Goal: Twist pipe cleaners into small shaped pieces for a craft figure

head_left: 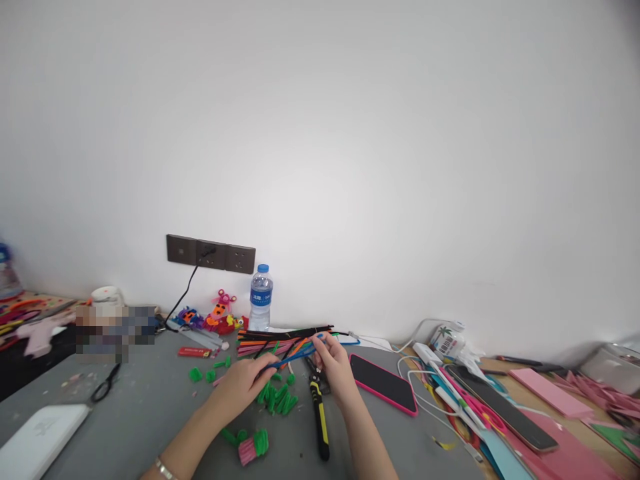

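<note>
Several blue pipe cleaners (295, 356) stretch between my two hands above the grey table (400, 443). My left hand (249, 379) is closed around their near-left end. My right hand (330, 362) pinches the other end between thumb and fingers. Behind them lies a bundle of black, orange and pink pipe cleaners (250, 345). Short green coiled pieces (280, 400) are scattered below my hands. Closer to me sits a pink and green fuzzy piece (253, 448). Pliers with yellow and black handles (320, 420) lie just left of my right forearm.
A water bottle (261, 300) stands against the wall beside small fuzzy figures (220, 313). On the right are a pink-edged phone (383, 385), white cables and craft sheets (545, 433). A white box-like device (43, 440) rests at the left front, near a black cord loop (105, 387).
</note>
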The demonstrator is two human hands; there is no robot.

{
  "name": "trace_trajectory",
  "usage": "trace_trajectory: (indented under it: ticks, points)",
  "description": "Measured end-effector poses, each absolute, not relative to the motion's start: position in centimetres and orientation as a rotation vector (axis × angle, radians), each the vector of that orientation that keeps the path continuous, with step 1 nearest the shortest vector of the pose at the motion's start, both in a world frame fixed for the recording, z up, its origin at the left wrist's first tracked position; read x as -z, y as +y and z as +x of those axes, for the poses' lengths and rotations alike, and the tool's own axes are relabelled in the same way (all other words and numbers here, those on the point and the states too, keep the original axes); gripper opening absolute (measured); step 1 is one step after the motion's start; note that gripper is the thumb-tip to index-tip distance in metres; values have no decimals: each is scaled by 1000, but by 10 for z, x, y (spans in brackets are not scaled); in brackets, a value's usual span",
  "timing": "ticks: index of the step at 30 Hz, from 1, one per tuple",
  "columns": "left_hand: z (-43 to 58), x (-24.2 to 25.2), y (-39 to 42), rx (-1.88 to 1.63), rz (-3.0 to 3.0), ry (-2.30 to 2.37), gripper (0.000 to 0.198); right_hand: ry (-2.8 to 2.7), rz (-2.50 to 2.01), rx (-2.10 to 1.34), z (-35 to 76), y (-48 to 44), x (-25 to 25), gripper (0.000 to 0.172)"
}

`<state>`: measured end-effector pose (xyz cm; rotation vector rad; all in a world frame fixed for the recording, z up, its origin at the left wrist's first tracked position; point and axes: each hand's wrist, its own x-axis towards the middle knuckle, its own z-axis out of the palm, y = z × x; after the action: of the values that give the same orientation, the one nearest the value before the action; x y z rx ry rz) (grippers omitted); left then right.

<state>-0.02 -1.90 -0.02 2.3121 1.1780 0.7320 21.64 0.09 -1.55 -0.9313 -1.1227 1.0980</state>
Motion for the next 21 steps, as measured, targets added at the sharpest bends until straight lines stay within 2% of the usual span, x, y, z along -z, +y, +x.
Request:
trace_trajectory:
  ticks: [10, 17, 21]
  points:
    - [0, 5, -19, -773, 2248, 1186, 30, -819, -1047, -844, 257, 12, 35, 41]
    - [0, 7, -17, -772, 2250, 1160, 30, -824, -1138, -811, 266, 14, 38, 38]
    - [0, 6, -16, -797, 2243, 1221, 30, -812, -1142, -794, 264, 12, 34, 47]
